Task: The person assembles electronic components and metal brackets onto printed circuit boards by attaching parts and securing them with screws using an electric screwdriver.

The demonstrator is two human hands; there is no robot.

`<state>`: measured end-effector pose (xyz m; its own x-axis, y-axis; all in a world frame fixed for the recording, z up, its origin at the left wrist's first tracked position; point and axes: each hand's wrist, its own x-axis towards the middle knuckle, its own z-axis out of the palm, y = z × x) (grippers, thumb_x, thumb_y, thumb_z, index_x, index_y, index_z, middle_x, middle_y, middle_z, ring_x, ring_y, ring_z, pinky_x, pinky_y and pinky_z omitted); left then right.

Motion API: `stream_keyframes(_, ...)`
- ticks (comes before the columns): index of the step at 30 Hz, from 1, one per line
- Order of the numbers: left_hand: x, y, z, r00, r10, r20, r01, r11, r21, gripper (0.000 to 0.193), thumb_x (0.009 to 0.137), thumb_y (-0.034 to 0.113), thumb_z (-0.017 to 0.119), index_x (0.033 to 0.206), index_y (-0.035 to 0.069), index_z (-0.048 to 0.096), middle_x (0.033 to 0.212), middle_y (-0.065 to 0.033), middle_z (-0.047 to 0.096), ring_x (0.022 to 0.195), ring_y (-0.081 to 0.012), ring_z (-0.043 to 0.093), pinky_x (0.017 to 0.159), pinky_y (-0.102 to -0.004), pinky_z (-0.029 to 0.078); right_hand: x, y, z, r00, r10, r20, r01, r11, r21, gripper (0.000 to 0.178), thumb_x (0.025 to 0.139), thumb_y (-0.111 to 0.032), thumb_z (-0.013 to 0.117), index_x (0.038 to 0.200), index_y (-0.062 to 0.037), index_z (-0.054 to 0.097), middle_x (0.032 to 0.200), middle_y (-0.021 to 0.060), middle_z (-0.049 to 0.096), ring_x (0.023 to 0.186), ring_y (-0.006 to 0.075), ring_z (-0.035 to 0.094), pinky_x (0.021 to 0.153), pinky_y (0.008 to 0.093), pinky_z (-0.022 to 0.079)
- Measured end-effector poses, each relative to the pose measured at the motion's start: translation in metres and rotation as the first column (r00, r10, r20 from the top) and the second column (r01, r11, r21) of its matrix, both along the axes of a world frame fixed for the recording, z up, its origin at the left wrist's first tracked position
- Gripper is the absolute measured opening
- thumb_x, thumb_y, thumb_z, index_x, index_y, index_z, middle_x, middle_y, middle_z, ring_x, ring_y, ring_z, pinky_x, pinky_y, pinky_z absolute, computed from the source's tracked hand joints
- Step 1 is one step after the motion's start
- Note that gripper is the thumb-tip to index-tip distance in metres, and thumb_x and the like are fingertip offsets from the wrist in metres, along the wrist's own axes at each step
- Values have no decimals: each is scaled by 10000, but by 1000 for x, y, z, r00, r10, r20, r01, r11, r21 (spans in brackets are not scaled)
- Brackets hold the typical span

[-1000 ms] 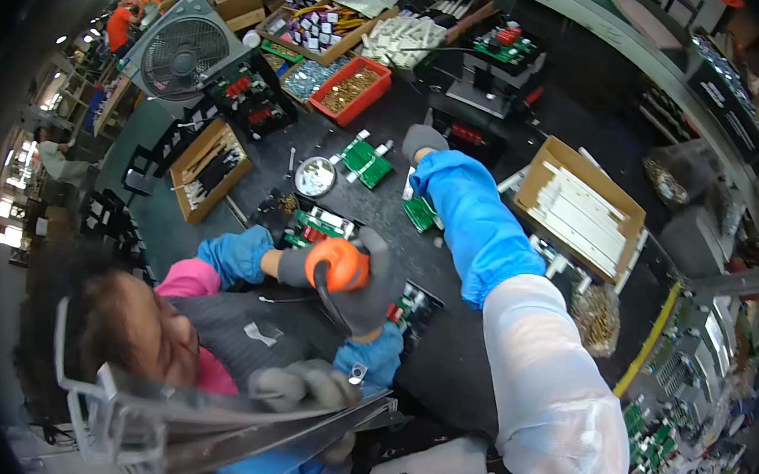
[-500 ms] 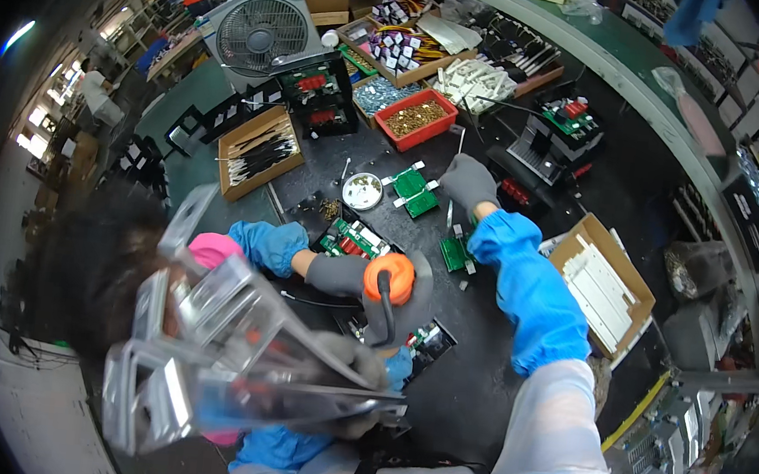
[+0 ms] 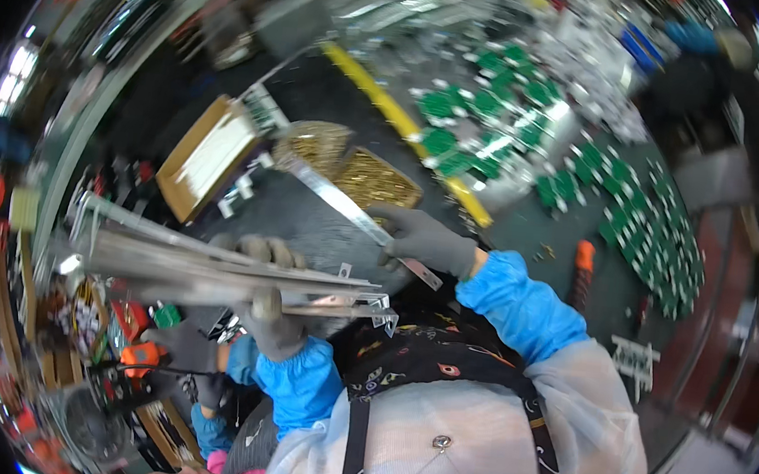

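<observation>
My left hand (image 3: 277,330), gloved in grey, is closed around a bundle of long metal brackets (image 3: 203,268) with bent ends. The bundle is blurred and sticks out to the left, its short ends pointing toward my right side. In my right hand (image 3: 429,240), also grey-gloved, is one long flat metal strip (image 3: 337,200), slanting from upper left to lower right across my fingers. Its lower end, with small holes, shows below the hand. Beyond the strip lies a shallow tray of brass-coloured small parts (image 3: 380,182).
A cardboard box of white strips (image 3: 209,157) stands left. Many green circuit boards (image 3: 492,111) cover the far bench past a yellow edge strip (image 3: 375,95). An orange-handled tool (image 3: 583,270) lies at right. Left below, a co-worker's gloved hand is near an orange screwdriver (image 3: 139,357).
My view has swung right, from the co-worker's bench to the boards. The bracket bundle stays in my left hand. My right hand has left the bench boards and now holds a metal strip.
</observation>
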<state>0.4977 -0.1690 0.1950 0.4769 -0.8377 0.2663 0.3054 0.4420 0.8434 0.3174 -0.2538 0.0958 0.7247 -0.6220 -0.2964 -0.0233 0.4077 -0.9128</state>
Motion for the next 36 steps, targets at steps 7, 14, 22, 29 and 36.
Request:
stream_keyframes(7,-141,-21,-97,812,-379,-444,549,754,360,370,868,277,622,1124,24,538,897,-105,616,827,-213,614,765,-332,518,-212,169,-7,691,-690,-213,722,664,193,498,764,7,573,1253,28,481,1090,135,567,822,187,634,692,295,551)
stream_keyframes(14,-274,9,-191,803,-540,-252,577,598,556,278,832,169,668,1002,2,524,783,-95,586,676,-200,610,618,-340,522,-264,290,-23,153,-916,-372,986,169,-12,380,808,-8,522,1186,33,514,955,103,569,764,164,614,643,275,535)
stream_keyframes(22,-402,65,-190,360,-827,-432,859,113,500,311,794,70,690,1061,18,537,932,-70,586,797,-172,583,717,-310,502,-264,348,-31,-365,-842,-397,918,-254,-304,292,876,-33,518,1163,4,557,870,44,580,655,90,560,560,234,483)
stream_keyframes(29,-473,131,-207,323,-890,-323,547,-103,831,419,793,119,715,1124,4,485,970,-99,582,754,-185,571,705,-345,496,-270,401,-46,-590,-658,-468,791,-356,-497,261,914,-64,529,1168,-36,582,758,2,577,550,32,486,463,200,406)
stream_keyframes(36,-524,164,-299,467,-764,444,207,583,786,568,769,203,743,1174,-63,447,1080,-194,576,926,-276,602,770,-379,501,-313,441,-43,-650,-657,-382,758,-525,-387,282,895,-62,572,1176,-43,582,783,0,571,549,34,483,458,205,402)
